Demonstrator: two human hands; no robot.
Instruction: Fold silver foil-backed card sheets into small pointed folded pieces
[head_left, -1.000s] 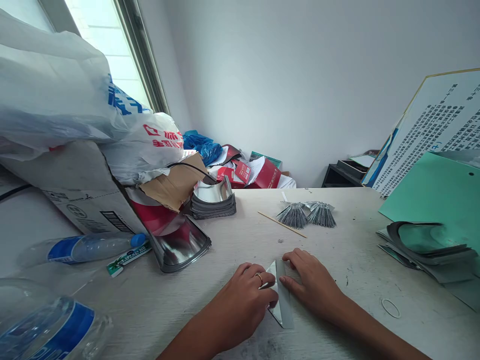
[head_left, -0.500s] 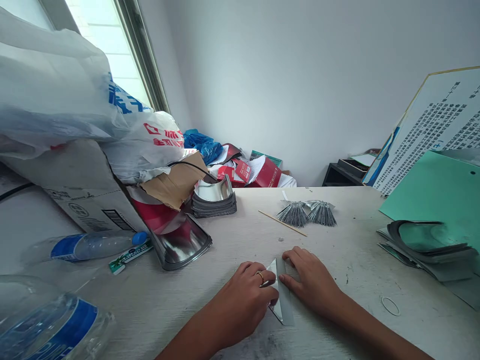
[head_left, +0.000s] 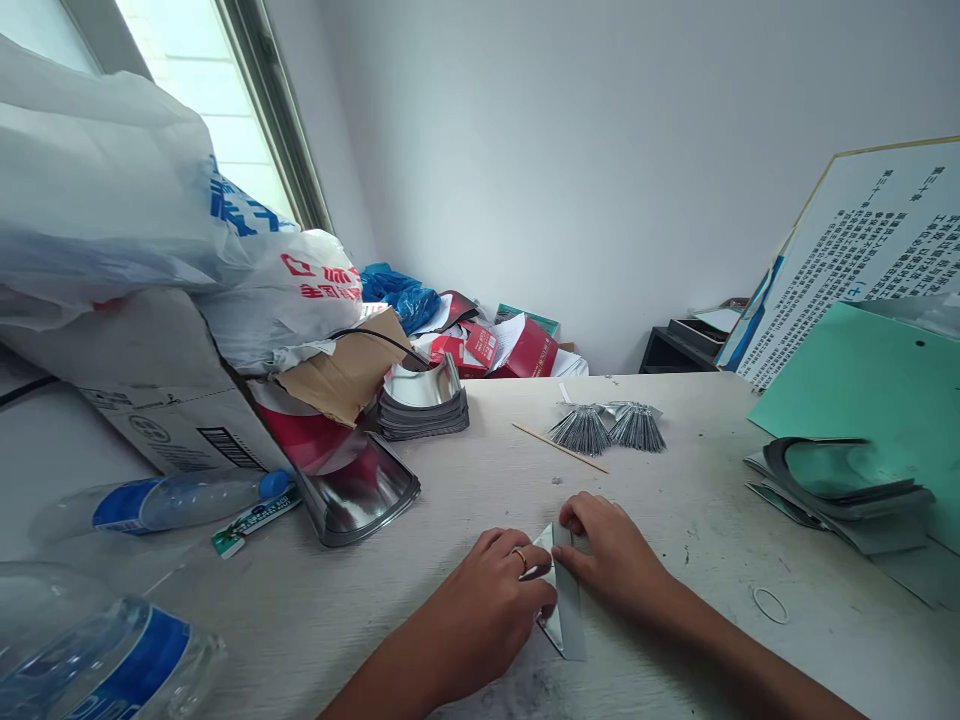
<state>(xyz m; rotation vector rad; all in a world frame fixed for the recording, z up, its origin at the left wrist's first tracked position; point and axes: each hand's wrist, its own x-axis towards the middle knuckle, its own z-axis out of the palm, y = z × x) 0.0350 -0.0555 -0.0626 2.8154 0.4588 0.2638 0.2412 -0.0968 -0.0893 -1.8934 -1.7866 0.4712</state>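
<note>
A small silvery sheet (head_left: pixel 571 615), with a shiny triangular folded flap on its left side, lies on the table in front of me. My left hand (head_left: pixel 499 605), wearing a ring, has its fingers curled over the flap and covers part of it. At the sheet's upper right edge, my right hand (head_left: pixel 611 545) grips with thumb and bent fingers. Beyond the hands, two fanned bundles of thin folded silver strips (head_left: pixel 581 430) sit side by side, near a thin wooden stick (head_left: pixel 559 447).
Stacked curved silver sheets (head_left: pixel 424 410) and a shiny curved sheet (head_left: pixel 360 490) stand at left, beside plastic bottles (head_left: pixel 187 497) and a cardboard box (head_left: pixel 157 430) under plastic bags. On the right are more curved sheets (head_left: pixel 840 490), a green folder (head_left: pixel 862 380) and a white rubber band (head_left: pixel 770 605).
The camera view has shifted slightly. My right thumb has moved a little left, closer to the folded flap; the left hand stays on the flap.
</note>
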